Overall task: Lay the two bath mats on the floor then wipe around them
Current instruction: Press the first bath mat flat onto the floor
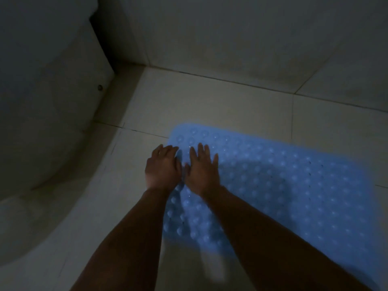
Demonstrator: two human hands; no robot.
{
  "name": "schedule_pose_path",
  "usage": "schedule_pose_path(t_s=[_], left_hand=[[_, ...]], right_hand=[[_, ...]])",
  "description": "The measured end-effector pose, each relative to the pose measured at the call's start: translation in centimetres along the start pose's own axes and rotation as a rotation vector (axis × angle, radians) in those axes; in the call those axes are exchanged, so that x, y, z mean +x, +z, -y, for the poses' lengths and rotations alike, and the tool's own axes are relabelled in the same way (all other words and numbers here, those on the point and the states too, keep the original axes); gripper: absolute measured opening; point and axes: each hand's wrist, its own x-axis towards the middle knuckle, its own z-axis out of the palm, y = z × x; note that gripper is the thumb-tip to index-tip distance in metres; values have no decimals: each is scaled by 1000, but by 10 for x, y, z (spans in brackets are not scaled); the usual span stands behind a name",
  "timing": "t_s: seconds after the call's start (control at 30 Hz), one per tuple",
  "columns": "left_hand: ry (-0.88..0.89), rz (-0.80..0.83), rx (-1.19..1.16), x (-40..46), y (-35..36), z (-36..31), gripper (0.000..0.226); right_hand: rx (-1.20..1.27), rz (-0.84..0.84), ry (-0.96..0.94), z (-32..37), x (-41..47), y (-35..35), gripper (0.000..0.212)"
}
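We are flagging the main risk first: the blue bath mat is lying on the tiled floor bumps upward, so what look like suction cups may be facing up; if so, it could be sliding underfoot. We are seeing only one mat; the second is out of view, so the laying step looks unfinished, and wiping now could be shifting this mat. The dim light could also be hiding damp patches beside the mat.

The room is dark and tiled. A large white curved fixture is standing left of the mat, and a tiled wall is rising beyond the mat's far edge. Floor grout lines are running under the mat's far left corner.

Both hands are flat with fingers extended, side by side and nearly touching, gripping nothing. The right hand is pressing the mat near its far left corner; the left hand is lying over the mat's left edge, partly over the floor.
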Motion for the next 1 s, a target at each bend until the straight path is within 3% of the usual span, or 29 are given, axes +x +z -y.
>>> schedule_pose_path(t_s=[0.13,0.23,0.47,0.63,0.83,1.0], left_hand=[[-30,-77,111,-9,10,28,45],[-46,-121,84,-13,17,39,50],[-98,-169,53,-19,26,62,51],[-152,-123,36,-22,22,70,51],[-147,-107,23,-28,-2,58,55],[-37,-3,83,-15,-1,29,62]], right_hand=[[-117,-80,-9,12,-5,45,86],[-152,-157,-26,9,-5,57,87],[-110,-154,-17,8,-2,62,91],[-97,-162,-26,7,0,64,96],[12,10,-17,14,-4,41,95],[164,239,46,10,23,-27,65]])
